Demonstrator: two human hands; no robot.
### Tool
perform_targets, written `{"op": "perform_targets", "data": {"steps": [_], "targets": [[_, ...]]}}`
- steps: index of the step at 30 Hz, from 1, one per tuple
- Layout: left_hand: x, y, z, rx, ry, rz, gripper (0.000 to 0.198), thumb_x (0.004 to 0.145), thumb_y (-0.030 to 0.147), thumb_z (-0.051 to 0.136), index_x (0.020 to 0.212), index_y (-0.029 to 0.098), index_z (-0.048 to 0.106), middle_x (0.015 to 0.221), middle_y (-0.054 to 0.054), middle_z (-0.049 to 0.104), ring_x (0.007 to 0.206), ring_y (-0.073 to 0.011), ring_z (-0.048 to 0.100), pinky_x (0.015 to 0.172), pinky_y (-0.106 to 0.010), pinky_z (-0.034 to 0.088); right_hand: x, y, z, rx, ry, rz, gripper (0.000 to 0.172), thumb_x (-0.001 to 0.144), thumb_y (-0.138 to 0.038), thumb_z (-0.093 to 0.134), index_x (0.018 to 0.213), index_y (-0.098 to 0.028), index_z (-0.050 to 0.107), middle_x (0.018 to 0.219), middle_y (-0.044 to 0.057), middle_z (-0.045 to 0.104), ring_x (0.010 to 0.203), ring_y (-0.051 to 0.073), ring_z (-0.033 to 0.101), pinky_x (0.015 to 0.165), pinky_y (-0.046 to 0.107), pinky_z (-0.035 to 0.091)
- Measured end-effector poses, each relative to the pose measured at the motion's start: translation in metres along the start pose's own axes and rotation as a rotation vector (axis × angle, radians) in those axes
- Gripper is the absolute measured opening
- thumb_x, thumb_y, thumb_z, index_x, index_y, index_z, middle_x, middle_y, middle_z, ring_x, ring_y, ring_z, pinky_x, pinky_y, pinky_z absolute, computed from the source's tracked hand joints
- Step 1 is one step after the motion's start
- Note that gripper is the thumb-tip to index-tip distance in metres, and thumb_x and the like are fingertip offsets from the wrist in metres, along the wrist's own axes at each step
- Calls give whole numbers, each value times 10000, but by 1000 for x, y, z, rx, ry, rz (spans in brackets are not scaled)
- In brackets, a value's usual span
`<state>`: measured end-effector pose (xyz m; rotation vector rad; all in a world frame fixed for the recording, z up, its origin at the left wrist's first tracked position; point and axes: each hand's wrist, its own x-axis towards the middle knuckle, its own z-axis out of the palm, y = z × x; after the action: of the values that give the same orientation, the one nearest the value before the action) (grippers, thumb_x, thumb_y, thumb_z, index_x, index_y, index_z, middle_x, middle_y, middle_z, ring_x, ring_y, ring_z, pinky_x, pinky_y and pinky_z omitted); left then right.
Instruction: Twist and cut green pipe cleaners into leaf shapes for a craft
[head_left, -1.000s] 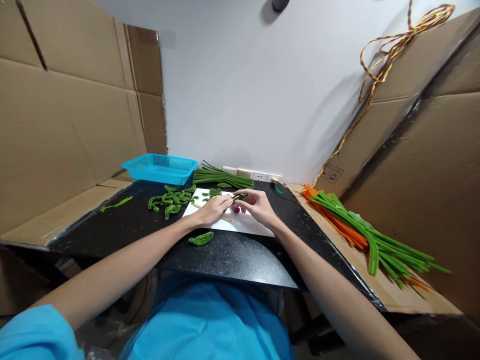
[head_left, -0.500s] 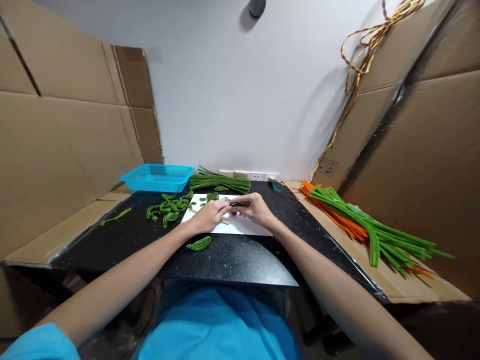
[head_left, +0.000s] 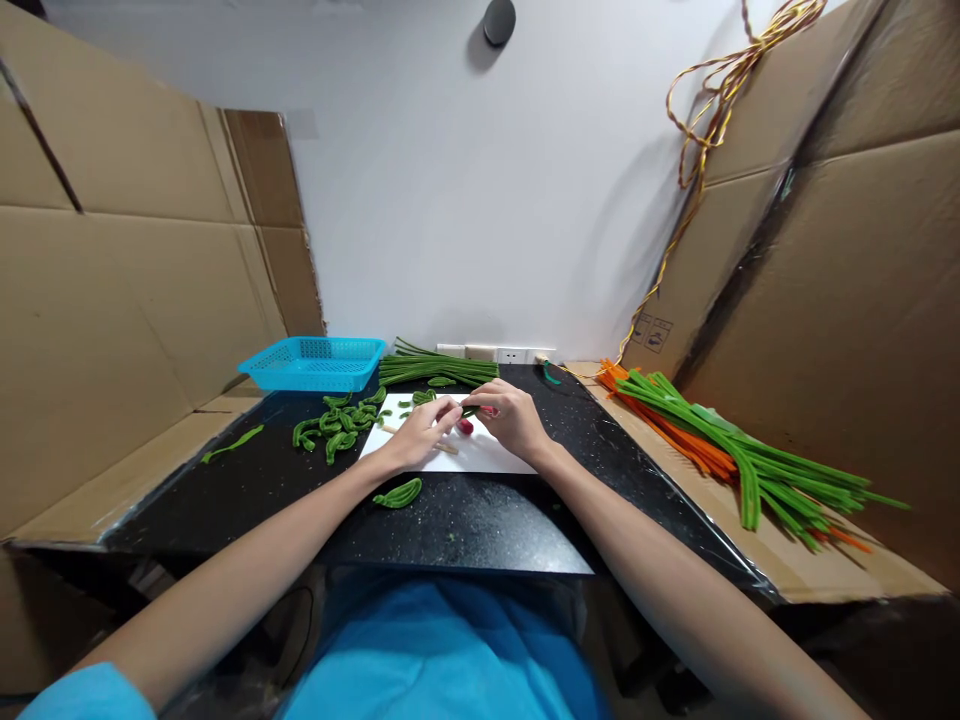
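My left hand (head_left: 421,432) and my right hand (head_left: 511,418) meet over a white sheet (head_left: 487,457) on the black table (head_left: 465,515). Between their pinched fingertips they hold a small green fuzzy stem piece (head_left: 471,409). A red-handled tool (head_left: 466,426) lies just under the hands, and a thin wooden stick (head_left: 448,447) rests on the sheet by my left hand. One curled green leaf piece (head_left: 399,493) lies on the table in front of my left wrist. A heap of several curled green pieces (head_left: 337,420) sits to the left of the sheet.
A blue plastic basket (head_left: 315,362) stands at the back left. A bundle of straight green stems (head_left: 435,368) lies along the back wall. Green and orange stems (head_left: 720,450) are piled on cardboard at the right. Cardboard walls flank both sides; a lone green piece (head_left: 232,443) lies left.
Both hands stay together over the white sheet, with small finger shifts on the green piece. The camera has tilted slightly, moving the scene a little.
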<state>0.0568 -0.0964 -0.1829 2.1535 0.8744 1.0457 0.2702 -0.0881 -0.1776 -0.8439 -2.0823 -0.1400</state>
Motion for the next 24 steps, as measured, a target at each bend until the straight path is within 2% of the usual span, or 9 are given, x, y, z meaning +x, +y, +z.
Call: {"op": "perform_targets", "data": {"steps": [4, 7, 9, 12, 15, 17, 20, 24], "targets": [[0, -2, 6, -227, -9, -70, 459, 1005, 618, 527, 902, 179, 618, 772, -18, 648, 683, -152, 539, 680, -272, 422, 0, -2, -1, -5, 73, -52, 339, 822, 32, 692, 935, -256, 829, 963, 14, 814, 893, 197, 681, 743, 272, 532], [3, -1, 9, -320, -11, -99, 497, 985, 665, 525, 907, 180, 598, 773, -41, 687, 640, -144, 538, 645, -275, 431, 1, -2, -2, 23, 112, -68, 297, 829, 12, 704, 937, -239, 819, 969, 24, 809, 899, 199, 686, 763, 279, 543], [6, -1, 8, -371, 0, -109, 510, 938, 681, 595, 916, 171, 617, 768, -52, 699, 641, -145, 548, 641, -277, 438, 0, -3, -2, 38, 106, -60, 294, 825, 11, 703, 949, -233, 812, 966, 29, 804, 890, 196, 689, 756, 274, 539], [10, -4, 7, -428, 64, -130, 516, 853, 667, 715, 904, 157, 653, 695, -23, 651, 616, -134, 535, 620, -269, 424, 0, -6, 0, 39, 50, 3, 328, 816, -3, 705, 1028, -236, 798, 981, 33, 799, 824, 180, 685, 718, 263, 523], [12, -14, 5, -460, 203, -166, 501, 815, 631, 768, 931, 156, 661, 697, 3, 616, 606, -119, 531, 595, -254, 400, -1, -10, 4, 40, -31, 97, 381, 847, -92, 728, 1202, -230, 748, 1093, 63, 787, 770, 165, 677, 720, 269, 518], [13, -20, 4, -472, 295, -188, 498, 789, 601, 801, 960, 152, 671, 729, 2, 624, 619, -117, 546, 584, -247, 388, -1, -11, 6, 38, -105, 131, 394, 887, -158, 724, 1276, -220, 716, 1093, 77, 780, 759, 168, 675, 718, 274, 506], [13, -26, 1, -494, 384, -206, 505, 754, 555, 844, 1002, 141, 696, 765, -9, 648, 636, -115, 561, 582, -244, 388, 0, -10, 9, 66, -184, 160, 290, 959, -196, 661, 1237, -221, 737, 1001, 66, 786, 767, 174, 684, 705, 268, 471], [13, -24, -3, -533, 420, -207, 529, 711, 512, 892, 1028, 124, 723, 795, -34, 693, 662, -120, 587, 607, -250, 417, 1, -9, 11, 178, -199, 208, 180, 964, -173, 641, 1077, -208, 776, 839, 28, 786, 729, 166, 669, 688, 257, 440]]}}
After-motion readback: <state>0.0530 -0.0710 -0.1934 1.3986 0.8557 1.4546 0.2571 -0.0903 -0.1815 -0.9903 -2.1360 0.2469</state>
